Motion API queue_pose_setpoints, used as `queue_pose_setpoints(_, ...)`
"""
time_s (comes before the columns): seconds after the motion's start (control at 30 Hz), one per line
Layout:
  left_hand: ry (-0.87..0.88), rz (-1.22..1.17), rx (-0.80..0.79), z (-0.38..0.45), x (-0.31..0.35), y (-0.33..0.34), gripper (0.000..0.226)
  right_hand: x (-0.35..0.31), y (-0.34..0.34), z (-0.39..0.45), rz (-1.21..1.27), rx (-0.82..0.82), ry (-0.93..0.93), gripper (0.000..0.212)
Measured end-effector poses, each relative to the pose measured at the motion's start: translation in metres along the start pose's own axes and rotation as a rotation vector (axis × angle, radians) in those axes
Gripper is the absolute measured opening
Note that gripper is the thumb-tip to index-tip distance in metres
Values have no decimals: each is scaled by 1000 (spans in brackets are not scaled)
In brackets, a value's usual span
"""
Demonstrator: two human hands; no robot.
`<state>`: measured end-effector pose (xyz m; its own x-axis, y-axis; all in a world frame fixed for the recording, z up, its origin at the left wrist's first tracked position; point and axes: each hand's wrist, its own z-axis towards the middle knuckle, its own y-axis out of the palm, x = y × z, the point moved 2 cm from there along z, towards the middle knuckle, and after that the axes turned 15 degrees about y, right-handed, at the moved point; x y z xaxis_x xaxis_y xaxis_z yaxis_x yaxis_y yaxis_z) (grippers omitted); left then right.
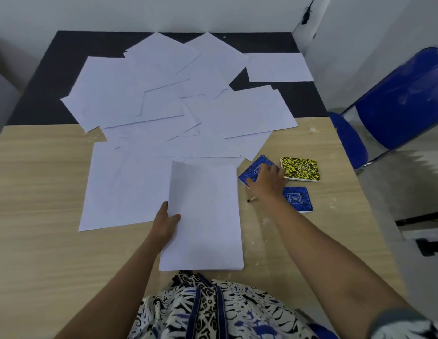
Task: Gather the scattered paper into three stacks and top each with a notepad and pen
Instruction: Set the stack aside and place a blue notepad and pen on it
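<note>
The left hand (167, 222) holds a gathered stack of paper (203, 216) by its left edge at the near middle of the bench (41, 192), thumb on top and the other fingers hidden under the sheets. The right hand (268, 178) reaches to the tilted blue notepad (252, 171), just right of the stack, its fingers curled over the cover; whether they already pinch it I cannot tell. The step looks like topping this first stack. To do it well, set the stack flat and square before letting go, then lift the notepad clear instead of dragging it across loose sheets. A pen (251, 199) lies just below the wrist, close enough to be knocked. The yellow notepad (300, 168) and a second blue notepad (297, 199) wait to the right, and most scattered sheets (164, 94) lie ungathered further back, so two stacks remain to build
</note>
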<state>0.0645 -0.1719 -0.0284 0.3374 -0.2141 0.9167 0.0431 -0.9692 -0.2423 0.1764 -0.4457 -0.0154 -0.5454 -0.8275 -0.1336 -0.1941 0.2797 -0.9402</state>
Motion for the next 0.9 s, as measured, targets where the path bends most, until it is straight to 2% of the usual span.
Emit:
queue_pose_setpoints(0.1,-3,10,7,0,0,0,28,-8,3,12,-165,-129,-33,80)
queue_pose_setpoints(0.17,-8,11,7,2,-1,0,27,-10,7,14,-266,-142,-73,83)
queue_pose_setpoints(0.37,-27,16,24,3,-1,1,27,-9,8,12,-300,-35,-185,73)
queue_pose_setpoints(0.53,-27,-45,74,-2,2,0,30,-9,12,6,-355,54,-367,56)
queue_pose_setpoints(0.6,-22,-82,111,-5,5,-6,31,-6,13,6,-305,81,-407,48)
queue_pose_setpoints(0.7,-8,-170,171,-6,8,-22,33,-3,15,4,-190,65,-461,40)
queue_pose_setpoints(0.9,24,-336,231,-3,17,-51,39,-8,31,-34,-138,39,-613,40)
